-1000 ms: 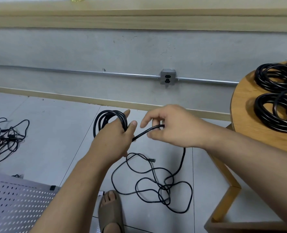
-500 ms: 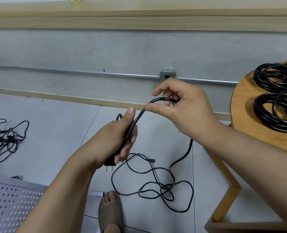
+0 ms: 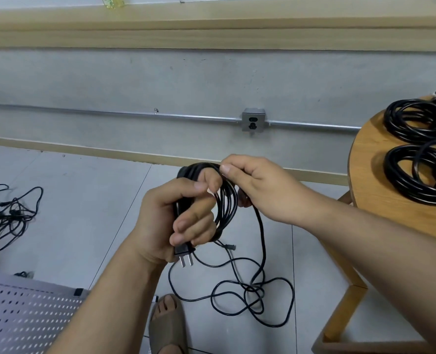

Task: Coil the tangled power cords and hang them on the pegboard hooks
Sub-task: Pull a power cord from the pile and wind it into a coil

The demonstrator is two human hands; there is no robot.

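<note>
head view: left hand [image 3: 176, 221] is in the middle of the frame above the floor [image 3: 71, 200], fingers curled tight round a black power cord [image 3: 227, 205] wound in several loops. the loops stand roughly upright and run over the top of the fist and down its right side. the cord's plug [image 3: 185, 254] sticks out under the fist, two prongs pointing down. right hand [image 3: 260, 190] is just right of the left and touches it at the fingertips. its thumb and forefinger pinch a strand at the top of the loops and the other fingers are curled behind the bundle.

the cord's loose tail [image 3: 252, 290] drops from the right hand to the floor and lies there in crossed loops, near the near edge of the floor, beside the surface's leg [image 3: 344, 310].

a foot in a sandal [image 3: 168, 325] stands at the floor's near edge. the grey pegboard [image 3: 20, 320] lies flat at the near left corner. more tangled cords [image 3: 4, 213] sit at the left edge of the floor, well apart from the hands.

the round wooden surface [image 3: 370, 175] is at right, with coiled cords [image 3: 393, 175] near its left edge, two black bundles touching. a wall socket [image 3: 253, 122] sits on a metal conduit [image 3: 109, 114] along the far wall.
</note>
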